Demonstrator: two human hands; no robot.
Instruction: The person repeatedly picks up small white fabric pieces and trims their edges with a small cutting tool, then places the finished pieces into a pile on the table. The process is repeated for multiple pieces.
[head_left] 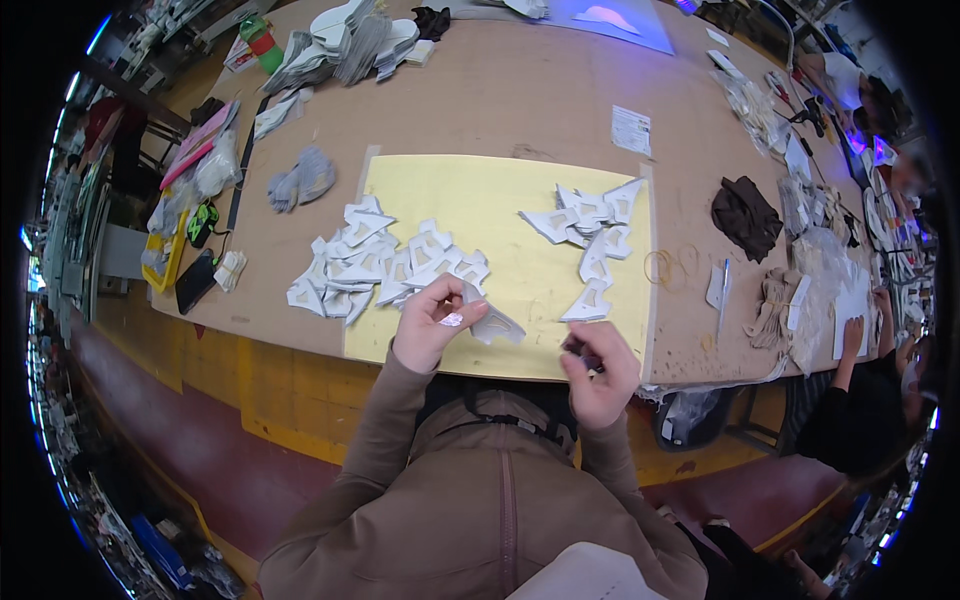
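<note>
Pinched between the thumb and fingers of my left hand [430, 322] is a pale grey-white cut-out piece [499, 326], flat and pointed, with an opening in it. A small whitish patch sits by that thumb. My right hand [606, 372] is to the right, apart from the piece, with its fingers curled around a small dark thing [580, 350] that I cannot make out. Beyond my left hand lies a heap of similar cut-out pieces [365, 250], partly off the yellow sheet [510, 235]. A smaller group of these pieces [590, 212] lies at the sheet's right side.
On the brown table are a grey cloth bundle [302, 180], a dark crumpled cloth [746, 218], rubber bands [672, 267] and a pen [723, 298]. White stacked pieces [345, 45] and a green bottle [262, 45] stand far left. Another person's hand [852, 335] rests at right.
</note>
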